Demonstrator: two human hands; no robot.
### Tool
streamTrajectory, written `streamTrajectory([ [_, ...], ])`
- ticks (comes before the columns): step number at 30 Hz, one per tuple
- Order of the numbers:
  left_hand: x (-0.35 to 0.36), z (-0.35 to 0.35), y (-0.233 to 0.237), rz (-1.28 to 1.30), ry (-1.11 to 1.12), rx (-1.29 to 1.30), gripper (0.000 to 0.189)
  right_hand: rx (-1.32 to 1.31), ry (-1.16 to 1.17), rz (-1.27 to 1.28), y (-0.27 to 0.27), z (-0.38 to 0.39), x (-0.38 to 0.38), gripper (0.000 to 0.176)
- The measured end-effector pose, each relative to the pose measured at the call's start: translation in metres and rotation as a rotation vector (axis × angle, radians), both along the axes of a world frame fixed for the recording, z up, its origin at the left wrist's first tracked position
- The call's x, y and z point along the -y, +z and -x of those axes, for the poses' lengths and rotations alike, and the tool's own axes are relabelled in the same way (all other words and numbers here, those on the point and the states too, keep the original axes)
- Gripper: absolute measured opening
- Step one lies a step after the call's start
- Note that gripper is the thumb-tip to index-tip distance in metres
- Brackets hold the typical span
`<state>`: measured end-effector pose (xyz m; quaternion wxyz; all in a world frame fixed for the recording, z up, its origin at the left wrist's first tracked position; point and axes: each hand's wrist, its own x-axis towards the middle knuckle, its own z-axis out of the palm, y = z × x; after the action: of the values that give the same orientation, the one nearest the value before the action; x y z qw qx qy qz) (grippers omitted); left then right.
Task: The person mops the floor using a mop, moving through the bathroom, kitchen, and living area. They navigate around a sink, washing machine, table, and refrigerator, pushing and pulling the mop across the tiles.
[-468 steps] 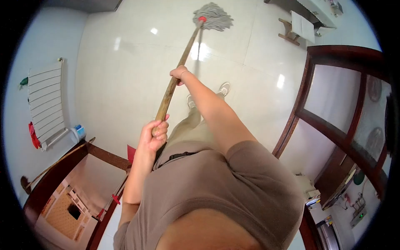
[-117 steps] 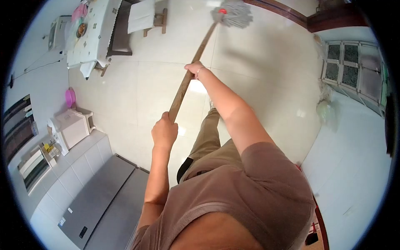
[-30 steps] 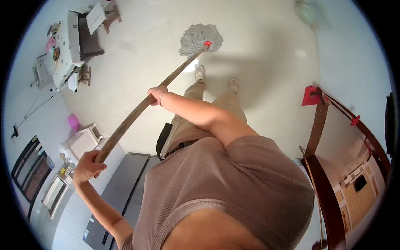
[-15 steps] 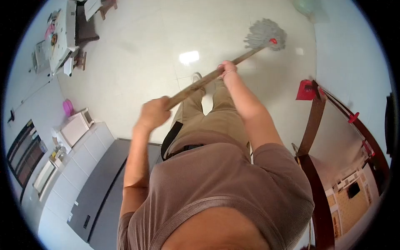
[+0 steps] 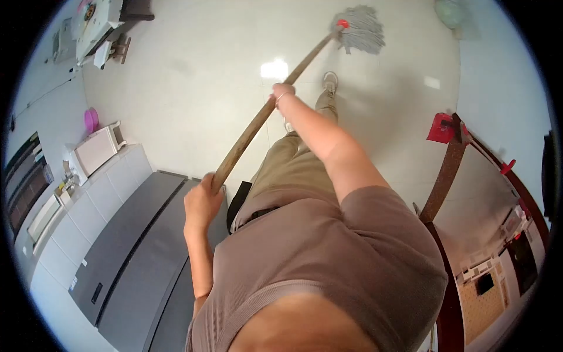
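A mop [image 5: 249,134] with a long wooden handle slants from lower left to upper right in front of me. Its grey string head [image 5: 362,30] lies spread on the pale tiled floor, joined to the handle at a red collar. Near the handle's top end, my left hand [image 5: 203,204] is wrapped round the wood. Farther down the handle, my right hand [image 5: 282,94] grips it too, with a thin band at the wrist. One of my shoes [image 5: 330,81] shows on the floor below the mop head.
At left stand a grey refrigerator [image 5: 135,234] and a tiled counter [image 5: 111,176] bearing a white appliance. A table [image 5: 105,26] is at the upper left. A red dustpan [image 5: 440,128] sits by the doorway frame [image 5: 444,182] on the right.
The mop head has swept left and farther away from me. My right hand has moved left, and my left hand lower. One foot has stepped forward.
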<state>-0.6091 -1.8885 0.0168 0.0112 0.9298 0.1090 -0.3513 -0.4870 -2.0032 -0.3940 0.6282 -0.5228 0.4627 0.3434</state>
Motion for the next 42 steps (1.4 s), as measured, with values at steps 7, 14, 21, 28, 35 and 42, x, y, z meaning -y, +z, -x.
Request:
streamTrajectory([
  [7,-0.059,0.109,0.090,-0.030,0.373,-0.041,0.038,-0.131,0.220,-0.323,0.103,0.086,-0.106,0.028],
  [14,-0.100,0.115,0.169,0.063,0.515,-0.206,0.027,-0.184,0.186,-0.419,0.181,0.158,-0.143,0.018],
  [21,-0.102,0.076,0.142,0.356,0.804,-0.443,0.016,-0.239,0.071,-0.215,0.178,0.163,-0.067,0.022],
  [28,0.012,0.039,0.065,0.472,0.607,-0.513,0.013,-0.157,-0.195,-0.043,0.107,0.151,0.095,0.026],
  [35,0.212,-0.015,-0.036,0.535,0.061,-0.496,0.015,-0.018,-0.570,0.150,0.029,0.105,0.328,0.029],
  [42,0.401,-0.057,-0.114,0.487,-0.459,-0.358,0.027,-0.025,-0.473,0.315,0.034,0.079,0.501,0.032],
])
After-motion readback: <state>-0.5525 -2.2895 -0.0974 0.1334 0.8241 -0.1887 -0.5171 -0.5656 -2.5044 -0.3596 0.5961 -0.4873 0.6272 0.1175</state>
